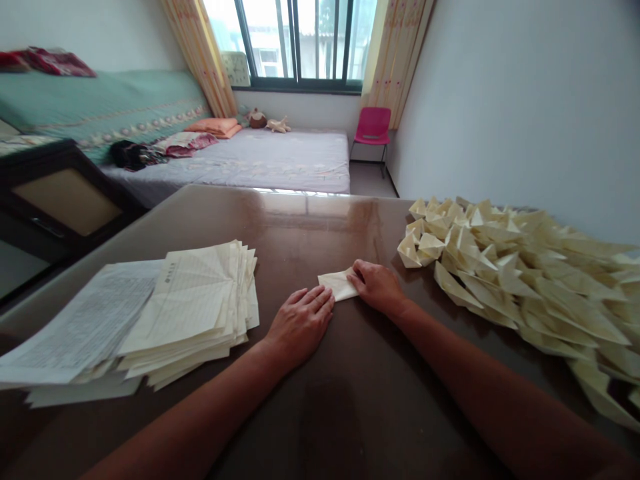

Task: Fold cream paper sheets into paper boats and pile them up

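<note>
A small folded piece of cream paper [336, 284] lies on the brown tabletop [305, 233] between my hands. My left hand [303, 321] rests flat, its fingers stretched out and their tips on the paper's near left corner. At the paper's right end, my right hand [377, 285] has its fingers curled and pinches the edge. To the left lies a stack of creased, lined cream sheets [200, 293], overlapping some white printed sheets [90, 313]. A large heap of folded paper boats [500, 267] covers the right side of the table.
Past the table's far edge stands a bed [285, 157] with a pale cover, pillows and soft toys. A pink chair [373, 127] is by the right wall [500, 100]. A dark cabinet [65, 200] stands at the left, and a window [295, 40] is at the back.
</note>
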`<state>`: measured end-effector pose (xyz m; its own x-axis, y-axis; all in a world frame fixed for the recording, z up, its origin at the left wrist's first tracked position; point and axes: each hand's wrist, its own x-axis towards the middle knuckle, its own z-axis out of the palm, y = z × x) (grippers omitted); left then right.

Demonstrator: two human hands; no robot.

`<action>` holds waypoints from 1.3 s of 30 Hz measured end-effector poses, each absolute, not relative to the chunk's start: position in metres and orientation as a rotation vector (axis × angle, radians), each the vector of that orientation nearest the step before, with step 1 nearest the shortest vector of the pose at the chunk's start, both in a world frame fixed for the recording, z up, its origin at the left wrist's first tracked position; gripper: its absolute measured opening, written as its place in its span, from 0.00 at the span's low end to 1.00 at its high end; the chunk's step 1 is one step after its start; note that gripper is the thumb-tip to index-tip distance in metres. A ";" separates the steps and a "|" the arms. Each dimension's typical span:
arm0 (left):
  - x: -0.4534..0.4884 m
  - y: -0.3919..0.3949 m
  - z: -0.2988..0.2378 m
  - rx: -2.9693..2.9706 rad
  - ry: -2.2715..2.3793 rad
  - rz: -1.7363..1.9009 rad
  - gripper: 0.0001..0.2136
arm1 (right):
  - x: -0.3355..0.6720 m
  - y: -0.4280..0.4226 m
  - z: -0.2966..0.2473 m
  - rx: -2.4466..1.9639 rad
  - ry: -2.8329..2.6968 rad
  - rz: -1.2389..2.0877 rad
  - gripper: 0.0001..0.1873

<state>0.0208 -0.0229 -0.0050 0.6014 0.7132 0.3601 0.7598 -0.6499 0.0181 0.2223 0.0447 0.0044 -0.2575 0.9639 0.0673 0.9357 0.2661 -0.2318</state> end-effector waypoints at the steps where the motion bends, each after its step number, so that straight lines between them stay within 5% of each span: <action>1: 0.020 -0.022 -0.005 -2.686 -1.241 -0.523 0.14 | 0.223 0.044 0.005 -1.782 -2.342 0.219 0.12; 7: 0.021 -0.021 -0.005 -2.691 -1.226 -0.506 0.14 | 0.223 0.030 0.021 -1.435 -2.432 -0.104 0.13; 13: 0.022 -0.021 -0.003 -2.689 -1.255 -0.487 0.14 | 0.215 0.005 0.033 -1.040 -2.932 -0.029 0.10; 17: 0.021 -0.021 -0.002 -2.686 -1.242 -0.475 0.14 | 0.212 -0.009 0.039 -1.180 -2.991 -0.133 0.16; 33: 0.013 -0.019 0.004 -2.590 -1.325 -0.514 0.11 | 0.223 0.007 0.048 -1.684 -2.727 -0.093 0.12; 39: 0.010 -0.013 0.001 -2.586 -1.520 -0.526 0.18 | 0.243 0.040 0.019 -1.516 -2.477 0.244 0.38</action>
